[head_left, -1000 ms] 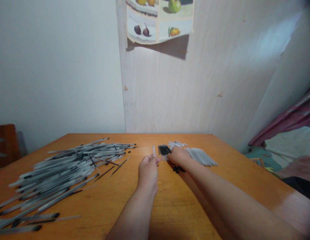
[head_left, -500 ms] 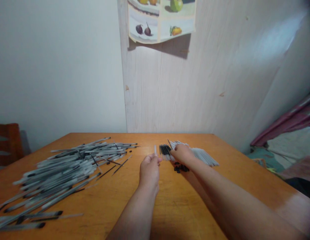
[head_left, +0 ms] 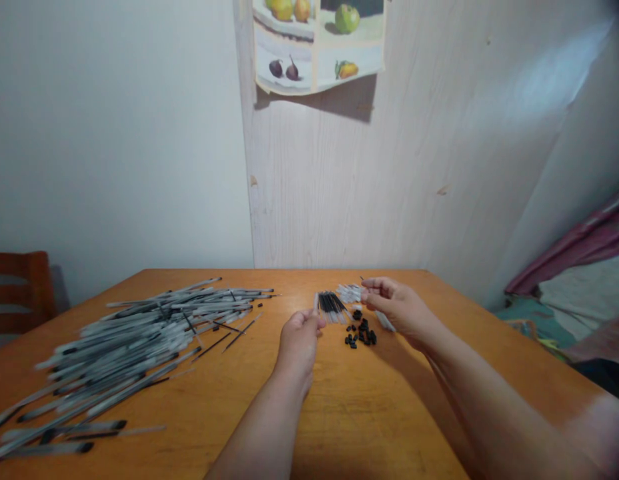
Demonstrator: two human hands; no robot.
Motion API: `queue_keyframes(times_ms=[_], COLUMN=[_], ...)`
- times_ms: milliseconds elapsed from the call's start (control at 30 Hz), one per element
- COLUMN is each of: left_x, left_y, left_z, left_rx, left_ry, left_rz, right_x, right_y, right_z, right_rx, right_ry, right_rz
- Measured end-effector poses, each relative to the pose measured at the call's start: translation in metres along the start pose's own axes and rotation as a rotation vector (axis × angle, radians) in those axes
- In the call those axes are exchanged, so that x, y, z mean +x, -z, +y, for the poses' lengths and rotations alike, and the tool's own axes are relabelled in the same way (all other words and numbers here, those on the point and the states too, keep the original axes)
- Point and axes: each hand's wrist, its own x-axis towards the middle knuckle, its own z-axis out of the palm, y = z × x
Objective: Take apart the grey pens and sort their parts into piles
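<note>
My left hand (head_left: 300,330) is closed, thumb against fingers, on a clear tube like a pen barrel (head_left: 316,301) that points up and away. My right hand (head_left: 402,307) is above the right side of the table, with thumb and forefinger close together; the dark tip of a thin stick, seemingly a pen refill (head_left: 362,279), shows at its fingertips, the rest hidden. Between the hands lies a row of black-and-clear refills (head_left: 332,303). Clear tubes (head_left: 350,292) lie beyond it, partly behind my right hand. Small black plugs (head_left: 366,333) are heaped nearer to me.
A large pile of grey-and-black pens (head_left: 139,340) covers the left of the wooden table (head_left: 339,413). Several loose thin dark sticks (head_left: 236,335) lie at its right edge. A wooden chair (head_left: 19,287) stands left; a wall with a fruit poster (head_left: 316,50) is behind.
My right hand has moved right and up, off the row of refills, with the dark stick's tip moving along. More black plugs now show. My left hand stays nearly in place with the tube.
</note>
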Motion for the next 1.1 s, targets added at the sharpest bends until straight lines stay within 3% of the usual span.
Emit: queue_keyframes(times_ms=[100,233,500,667,1100], left_x=[-0.003,-0.009,-0.015,-0.019,-0.024], left_y=[0.0,0.002,0.001,-0.001,-0.003], left_z=[0.005,0.01,0.012,0.015,0.016], left_rx=[-0.019,0.011,-0.004,0.01,0.082], left_ry=[0.028,0.12,0.152,0.151,0.146], left_rz=[-0.062,-0.186,-0.401,-0.446,-0.464], right_x=[-0.009,-0.013,-0.005,-0.002,-0.001], right_y=[0.006,0.014,0.022,0.021,0.014], right_z=[-0.014,-0.026,-0.021,-0.017,-0.008], right_rx=[0.162,0.291,0.379,0.384,0.312], right_ry=[0.018,0.117,0.173,0.154,0.142], right_rz=[0.004,0.122,0.26,0.289,0.199])
